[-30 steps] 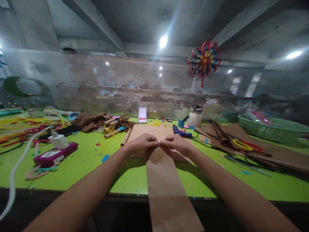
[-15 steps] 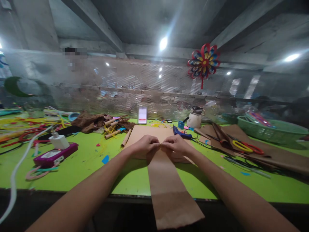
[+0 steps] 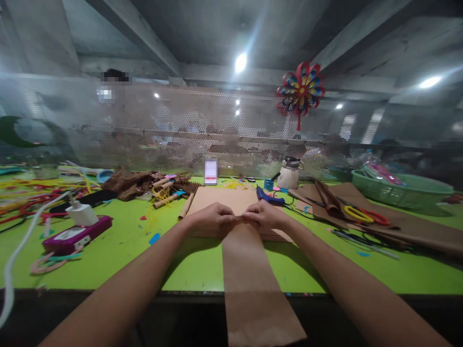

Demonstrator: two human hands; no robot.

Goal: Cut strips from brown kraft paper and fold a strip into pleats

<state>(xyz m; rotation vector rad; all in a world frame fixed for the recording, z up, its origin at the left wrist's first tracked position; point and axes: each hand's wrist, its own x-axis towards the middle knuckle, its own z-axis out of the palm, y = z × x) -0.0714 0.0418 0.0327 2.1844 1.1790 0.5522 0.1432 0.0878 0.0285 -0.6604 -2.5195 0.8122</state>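
A strip of brown kraft paper (image 3: 249, 274) runs from my fingers toward me and hangs past the table's front edge. My left hand (image 3: 214, 217) pinches its far end at the left corner. Opposite it, my right hand (image 3: 263, 215) grips the same end, thumb and fingers closed. Between the hands the paper's edge looks folded or rolled into a narrow band. Both hands are over a stack of tan cardboard sheets (image 3: 213, 196). Just beyond my right hand lies a blue glue gun (image 3: 268, 196).
Rolled paper tubes (image 3: 163, 193) and crumpled brown material (image 3: 125, 183) lie left. A purple power strip (image 3: 77, 234) with a white plug is nearer. To the right are yellow- and red-handled scissors (image 3: 358, 214), brown paper (image 3: 408, 226) and a green basket (image 3: 401, 193). A phone (image 3: 211, 172) stands behind.
My hands have moved slightly apart along the paper's far end, and more of the folded edge shows between them. The view has shifted a little.
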